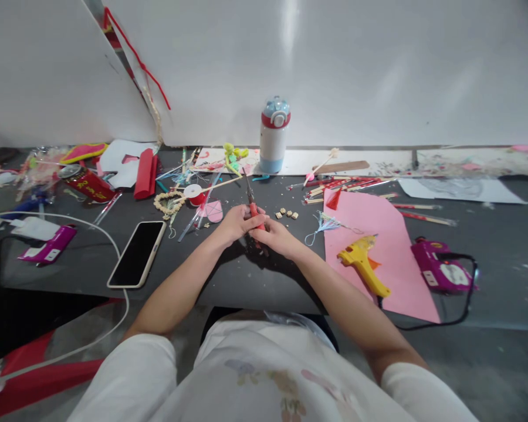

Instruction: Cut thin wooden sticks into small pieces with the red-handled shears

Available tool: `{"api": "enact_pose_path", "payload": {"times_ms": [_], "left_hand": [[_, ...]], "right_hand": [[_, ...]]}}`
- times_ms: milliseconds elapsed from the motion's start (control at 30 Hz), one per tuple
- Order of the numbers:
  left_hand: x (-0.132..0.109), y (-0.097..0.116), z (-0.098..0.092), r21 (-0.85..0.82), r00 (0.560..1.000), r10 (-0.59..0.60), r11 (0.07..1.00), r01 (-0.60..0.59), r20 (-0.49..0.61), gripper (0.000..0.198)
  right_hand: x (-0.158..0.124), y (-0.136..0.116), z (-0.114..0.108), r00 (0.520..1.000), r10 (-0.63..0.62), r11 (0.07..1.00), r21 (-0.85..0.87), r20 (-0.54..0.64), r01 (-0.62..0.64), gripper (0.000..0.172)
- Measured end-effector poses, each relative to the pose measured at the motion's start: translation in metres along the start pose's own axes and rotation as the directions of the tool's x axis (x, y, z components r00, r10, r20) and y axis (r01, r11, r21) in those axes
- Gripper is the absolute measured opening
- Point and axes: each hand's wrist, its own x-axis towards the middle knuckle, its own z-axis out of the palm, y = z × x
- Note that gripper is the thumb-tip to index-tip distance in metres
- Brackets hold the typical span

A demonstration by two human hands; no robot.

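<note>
Red-handled long-nose pliers (253, 206) point away from me over the middle of the dark table, their slim jaws up front. My left hand (236, 224) is closed around them from the left, and my right hand (276, 235) grips the handles from the right with the thumb across. The fingers of both hands overlap, so the lower handles are partly hidden. Small beige pieces (289, 214) lie just right of the hands. To the left are a white-and-red spool (193, 193), a thin wooden stick (217, 187) and a pink rounded piece (213, 211).
A water bottle (273, 138) stands behind the pliers. On the right, a yellow glue gun (364, 266) rests on pink paper (374, 217) beside a purple power strip (442, 266). A phone (137, 255), a red can (88, 184) and a white cable (124, 310) are at left.
</note>
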Motion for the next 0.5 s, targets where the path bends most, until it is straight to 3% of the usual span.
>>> {"api": "enact_pose_path", "payload": {"times_ms": [300,500], "left_hand": [[-0.0027,0.0027,0.0,-0.015,1.0,0.011,1.0,-0.011,0.012,0.035],[0.0016,-0.0014,-0.0004,0.053,1.0,0.01,0.999,-0.01,0.003,0.05]], "right_hand": [[-0.0006,0.001,0.0002,0.999,-0.006,1.0,0.006,0.035,0.006,0.021],[0.0012,0.0044,-0.0004,0.998,-0.015,0.999,0.04,0.063,0.012,0.026]]}}
